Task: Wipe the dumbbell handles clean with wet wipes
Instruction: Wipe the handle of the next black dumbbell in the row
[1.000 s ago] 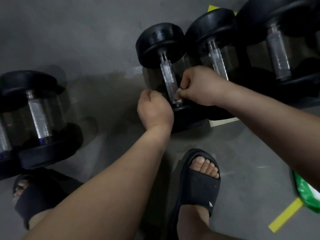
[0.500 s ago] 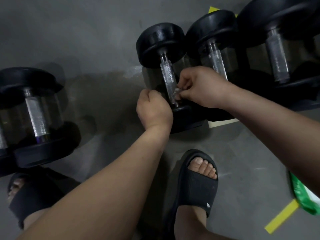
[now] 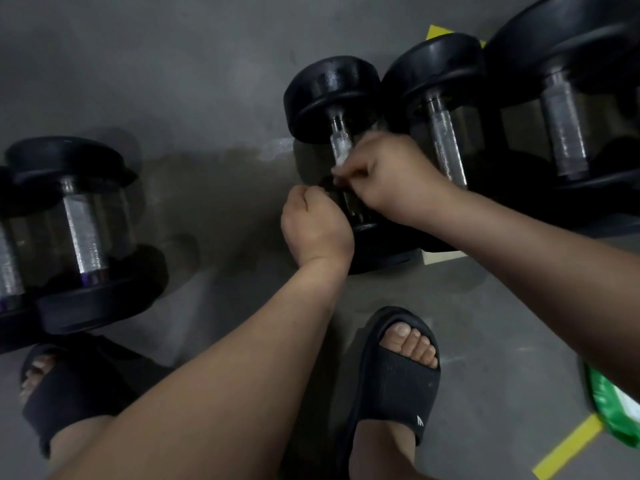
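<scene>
**Dumbbell** (image 3: 329, 95): black round heads and a knurled steel handle (image 3: 338, 140). It lay on the floor just past centre toward 1 o'clock, with the handle running 12 to 6.
**Wet wipe** (image 3: 340, 161): a small white wad pressed to the handle at mid-length.
**Right hand** (image 3: 391, 178): thumb and fingers pinched the wet wipe against the handle and hid the handle's lower half.
**Left hand** (image 3: 315, 230): curled in a fist against the near head. Whether it gripped anything could not be told.
**Floor** (image 3: 173, 64): grey concrete, dimly lit, with a yellow tape strip (image 3: 568, 448) at 5 o'clock.
**Second dumbbell** (image 3: 433, 64): just beside the first, at its 3 o'clock.
**Largest dumbbell** (image 3: 561, 39): at 2 o'clock.
**Left dumbbell** (image 3: 65, 161): well apart, at 9 o'clock.
**Green packet** (image 3: 616, 407): at 4 o'clock, partly under the right forearm.
**Black slide** (image 3: 398, 386): worn, at 6 o'clock.
</scene>
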The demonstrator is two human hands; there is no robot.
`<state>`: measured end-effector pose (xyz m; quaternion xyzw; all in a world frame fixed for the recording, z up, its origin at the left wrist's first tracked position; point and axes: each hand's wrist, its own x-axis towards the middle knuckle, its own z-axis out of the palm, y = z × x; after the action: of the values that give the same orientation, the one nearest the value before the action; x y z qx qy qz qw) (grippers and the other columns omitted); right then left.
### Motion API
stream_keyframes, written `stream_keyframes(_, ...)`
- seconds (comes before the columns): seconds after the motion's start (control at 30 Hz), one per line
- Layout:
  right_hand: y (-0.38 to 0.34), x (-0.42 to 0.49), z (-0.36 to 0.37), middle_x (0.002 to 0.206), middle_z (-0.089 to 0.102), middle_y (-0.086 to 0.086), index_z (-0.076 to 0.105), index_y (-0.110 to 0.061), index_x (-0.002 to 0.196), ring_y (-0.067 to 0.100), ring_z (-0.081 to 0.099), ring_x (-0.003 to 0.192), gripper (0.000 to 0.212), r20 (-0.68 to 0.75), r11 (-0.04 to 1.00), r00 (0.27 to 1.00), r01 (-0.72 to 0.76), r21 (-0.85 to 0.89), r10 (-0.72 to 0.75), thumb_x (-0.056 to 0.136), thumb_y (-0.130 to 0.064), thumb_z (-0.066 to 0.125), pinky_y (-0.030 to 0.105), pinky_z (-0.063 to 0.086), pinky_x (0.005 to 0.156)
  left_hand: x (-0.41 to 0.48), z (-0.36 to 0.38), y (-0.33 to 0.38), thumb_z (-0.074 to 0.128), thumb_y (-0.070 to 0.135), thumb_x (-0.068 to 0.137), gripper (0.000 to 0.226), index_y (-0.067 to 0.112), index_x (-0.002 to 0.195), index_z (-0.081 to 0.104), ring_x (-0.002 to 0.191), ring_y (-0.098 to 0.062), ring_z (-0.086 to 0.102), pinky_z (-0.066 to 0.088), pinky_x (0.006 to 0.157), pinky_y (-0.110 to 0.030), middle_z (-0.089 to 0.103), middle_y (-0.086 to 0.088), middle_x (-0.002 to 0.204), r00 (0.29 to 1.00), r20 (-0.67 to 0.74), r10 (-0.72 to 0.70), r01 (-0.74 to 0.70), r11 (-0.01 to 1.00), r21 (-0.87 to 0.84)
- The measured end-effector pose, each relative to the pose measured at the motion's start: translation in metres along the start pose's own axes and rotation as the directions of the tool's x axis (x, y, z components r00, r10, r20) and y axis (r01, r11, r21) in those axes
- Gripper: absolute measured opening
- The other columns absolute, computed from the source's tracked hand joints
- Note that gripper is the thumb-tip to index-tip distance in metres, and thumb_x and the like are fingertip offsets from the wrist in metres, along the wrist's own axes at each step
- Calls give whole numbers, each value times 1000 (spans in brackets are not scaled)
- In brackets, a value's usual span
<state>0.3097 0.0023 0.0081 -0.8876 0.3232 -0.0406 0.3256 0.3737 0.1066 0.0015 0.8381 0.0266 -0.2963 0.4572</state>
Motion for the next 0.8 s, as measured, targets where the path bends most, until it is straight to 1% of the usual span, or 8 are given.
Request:
stream_keyframes(0.07, 0, -1, -1, 94, 69, 15, 81, -14, 95, 31, 68, 88, 14, 50, 994, 995, 85, -64, -82, 87, -19, 71, 37, 54, 83, 1, 0, -1, 46, 15, 93, 22, 5, 79, 59, 78, -27, 51, 38, 70, -36, 60, -6, 79, 1000, 0, 7, -7, 1000, 1)
stream_keyframes(0.27, 7, 18, 2, 92, 66, 11, 77, -10, 95, 24, 64, 83, 24, -201, 999, 979, -34, -17, 30, 91, -32, 69, 35, 50, 81, -1, 0, 0, 47, 13, 92, 23, 11, 73, 58, 70, -19, 48, 36, 67, -34, 56, 2, 71, 1000, 3, -2, 2, 1000, -28)
stream_keyframes(0.37, 12, 7, 0, 88, 67, 15, 76, -4, 94, 29, 64, 84, 25, -175, 997, 985, -7, -70, -5, 90, -28, 68, 35, 49, 78, 0, -1, 0, 47, 13, 93, 22, 6, 77, 60, 66, -11, 47, 33, 66, -32, 56, 2, 71, 1000, 4, -1, 1, 1000, -30)
stream_keyframes(0.47, 8, 18, 3, 94, 65, 8, 75, -7, 100, 21, 63, 85, 26, -135, 994, 988, 58, -97, -71, 94, -29, 62, 27, 50, 78, 0, 0, 1, 47, 13, 93, 22, 2, 78, 60, 70, -20, 48, 36, 69, -35, 56, -1, 71, 1000, -2, 4, -4, 1000, -28)
stream_keyframes(0.57, 3, 32, 12, 85, 61, -5, 64, -13, 88, 12, 59, 80, 26, -151, 995, 988, -57, -76, 45, 95, -37, 57, 32, 48, 73, 0, 0, 1, 46, 13, 94, 25, 0, 82, 62, 77, -24, 49, 35, 69, -34, 56, -2, 73, 1000, -9, 8, -9, 999, -32)
stream_keyframes(0.67, -3, 25, 16, 97, 65, 10, 69, -7, 97, 23, 61, 88, 26, -171, 981, 985, -54, -184, 22, 99, -28, 55, 34, 48, 74, -1, 0, 1, 45, 14, 95, 27, -1, 83, 63, 72, -21, 47, 32, 66, -32, 56, -1, 74, 1000, -3, 13, -14, 999, -41)
stream_keyframes(0.73, -1, 24, 16, 89, 68, 10, 74, -8, 89, 22, 64, 80, 30, -305, 988, 948, -125, -90, 92, 96, -33, 59, 35, 50, 72, -1, 0, 2, 45, 15, 95, 27, -1, 80, 62, 67, -13, 47, 28, 63, -31, 56, -2, 73, 1000, 1, 15, -15, 999, -48)
stream_keyframes(0.8, 2, 29, 16, 70, 68, 3, 71, -9, 72, 9, 61, 65, 34, -351, 949, 883, -278, 147, 312, 90, -38, 67, 32, 48, 66, 0, 0, 2, 46, 16, 95, 27, 0, 80, 63, 69, -16, 48, 28, 66, -31, 57, -3, 75, 1000, 0, 21, -21, 999, -31)
